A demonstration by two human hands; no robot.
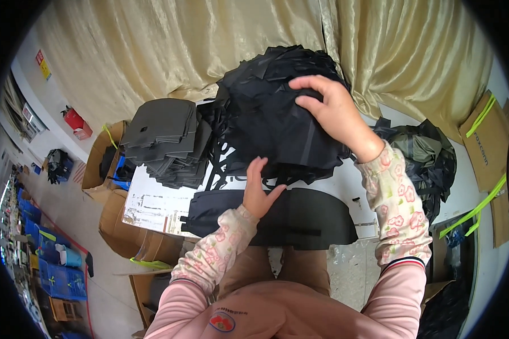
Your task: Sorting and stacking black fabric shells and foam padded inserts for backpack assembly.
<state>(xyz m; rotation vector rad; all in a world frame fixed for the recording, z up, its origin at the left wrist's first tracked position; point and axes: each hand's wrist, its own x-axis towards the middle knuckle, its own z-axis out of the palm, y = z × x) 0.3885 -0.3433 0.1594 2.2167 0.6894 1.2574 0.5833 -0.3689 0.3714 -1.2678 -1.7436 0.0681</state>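
Observation:
My right hand (338, 113) is over a tall heap of black fabric pieces (277, 121); its thumb and fingers are apart with nothing visible between them. My left hand (258, 189), thumb spread from the fingers, is just above the far edge of a flat black fabric panel (316, 217). Whether it touches the panel I cannot tell. That panel lies along the near edge of the white table (147, 206) and hangs partly over it. Black straps (218, 169) trail from the heap's left side.
Left of the heap is a stack of dark grey sheets (158, 133). At the right sits a bundle of black and olive fabric (421, 150). Cardboard boxes (119, 226) stand by the table's left side, and flattened cardboard (483, 147) is at the far right. Gold curtains (152, 51) hang behind.

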